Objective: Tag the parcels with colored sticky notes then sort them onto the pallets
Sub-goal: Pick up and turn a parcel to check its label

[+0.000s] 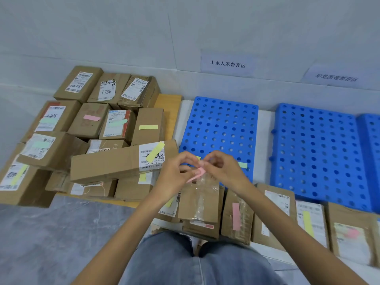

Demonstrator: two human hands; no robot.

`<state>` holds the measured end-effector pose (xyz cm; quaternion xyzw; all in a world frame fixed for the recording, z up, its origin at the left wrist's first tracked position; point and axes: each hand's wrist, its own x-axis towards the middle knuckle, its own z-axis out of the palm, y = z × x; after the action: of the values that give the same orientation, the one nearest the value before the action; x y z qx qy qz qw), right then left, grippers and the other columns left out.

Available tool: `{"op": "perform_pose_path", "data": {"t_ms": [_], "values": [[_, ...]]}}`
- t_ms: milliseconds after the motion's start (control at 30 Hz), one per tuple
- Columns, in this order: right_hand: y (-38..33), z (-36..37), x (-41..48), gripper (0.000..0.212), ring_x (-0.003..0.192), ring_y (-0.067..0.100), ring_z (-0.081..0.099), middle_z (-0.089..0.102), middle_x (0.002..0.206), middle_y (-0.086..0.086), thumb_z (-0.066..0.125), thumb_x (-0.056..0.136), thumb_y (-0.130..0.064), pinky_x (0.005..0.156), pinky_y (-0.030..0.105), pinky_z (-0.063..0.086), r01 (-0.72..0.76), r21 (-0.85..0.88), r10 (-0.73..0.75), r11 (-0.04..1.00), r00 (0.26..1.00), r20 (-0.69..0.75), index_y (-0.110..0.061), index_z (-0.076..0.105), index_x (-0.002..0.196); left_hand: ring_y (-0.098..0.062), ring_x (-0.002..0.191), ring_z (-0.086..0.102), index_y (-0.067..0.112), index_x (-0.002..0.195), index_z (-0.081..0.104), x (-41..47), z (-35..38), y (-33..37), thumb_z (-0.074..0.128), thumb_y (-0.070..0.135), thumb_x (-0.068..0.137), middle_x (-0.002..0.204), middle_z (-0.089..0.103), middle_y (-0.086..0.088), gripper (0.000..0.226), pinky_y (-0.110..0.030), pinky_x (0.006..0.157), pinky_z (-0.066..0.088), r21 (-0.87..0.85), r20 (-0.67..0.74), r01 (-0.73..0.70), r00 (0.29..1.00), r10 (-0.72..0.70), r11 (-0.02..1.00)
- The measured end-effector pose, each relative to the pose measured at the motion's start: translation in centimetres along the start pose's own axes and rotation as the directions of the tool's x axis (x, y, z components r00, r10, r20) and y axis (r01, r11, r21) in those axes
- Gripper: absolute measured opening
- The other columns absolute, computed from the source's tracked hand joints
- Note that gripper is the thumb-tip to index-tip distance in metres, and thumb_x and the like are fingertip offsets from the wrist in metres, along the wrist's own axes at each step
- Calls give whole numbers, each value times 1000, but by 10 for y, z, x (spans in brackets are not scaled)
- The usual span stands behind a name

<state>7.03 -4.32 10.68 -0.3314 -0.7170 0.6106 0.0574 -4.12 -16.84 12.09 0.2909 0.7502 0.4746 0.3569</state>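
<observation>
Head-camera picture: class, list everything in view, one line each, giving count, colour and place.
Stacked parcels: over a dozen, brown cardboard, piled left.
Wooden board: one, tan, under that pile.
Near parcels: about six, brown, row before the pallets.
Pallets: three, blue, perforated, centre to right.
Wall signs: two, white, above the pallets.
Stuck notes: many, pink, green, yellow, on parcels.
Pink sticky note: one, between both hands.
Legs: two, blue jeans, bottom centre.
Left hand: pinches the note.
Right hand: pinches the note.
</observation>
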Motion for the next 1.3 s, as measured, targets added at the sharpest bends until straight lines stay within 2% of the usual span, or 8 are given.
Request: {"op": "perform_pose_path", "data": {"t_ms": [133,400,567,700,800,933,1200,1300], "values": [[15,10,-25,13,48,7,55,58,65,10,69,85,-10,54,22,47,11,-5,-11,1000,1000,-28,-12,60,76,-9,69,69,16,93,58,-12,4,-14,77,3,77,87,66,-2,28,-16,65,50,27,22,-4,1000,3,1000],[53,32,-44,10,63,4,48,59,70,-2,69,84,-15,59,13,38,-80,-258,22,963,975,-219,-14,61,78,-5,61,49,20,78,59,-25,16,-56,82,8,70,68,58,3,27,-16,62,42,171,-98,16,995,1,985],[59,49,-45,19,57,4,43,49,63,-7,68,84,-16,54,17,34,-43,-324,-65,945,946,-317,-13,51,77,-8,94,51,21,102,54,-29,32,-74,77,31,76,101,54,6,37,-15,82,39,164,-278,29,960,18,986],[67,60,-47,27,78,13,45,46,89,-4,71,80,-23,64,23,36,-96,-393,-78,915,911,-404,-16,47,92,-5,110,55,29,123,44,-31,42,-80,81,32,72,117,55,11,63,-15,87,44,13,-115,143,983,-141,990],[70,57,-47,55,98,14,48,40,111,-4,74,78,-22,84,30,46,-138,-183,38,973,885,-465,-17,42,122,2,106,59,37,121,43,-33,44,-76,78,25,78,114,62,17,56,-8,79,44,-77,-15,186,982,-187,980],[59,58,-50,59,99,5,60,61,114,-3,65,88,-9,89,20,50,-22,163,86,986,913,-398,-17,33,138,3,108,59,43,119,43,-32,43,-61,74,17,81,116,62,17,56,-13,87,46,-60,14,79,997,-78,995],[-34,2,-13,48,119,17,57,57,132,0,49,97,-9,99,35,49,254,269,-132,929,907,-400,-24,41,142,-2,127,45,30,139,28,15,-7,21,60,19,92,135,50,11,59,-26,107,37,-104,35,-150,987,154,983],[-72,-6,20,52,126,19,53,55,137,4,45,97,2,106,40,42,331,289,-220,898,908,-356,-19,40,144,27,109,42,24,139,27,41,-39,54,58,7,92,121,46,31,59,-4,96,34,-93,-37,-212,977,209,973]]}}
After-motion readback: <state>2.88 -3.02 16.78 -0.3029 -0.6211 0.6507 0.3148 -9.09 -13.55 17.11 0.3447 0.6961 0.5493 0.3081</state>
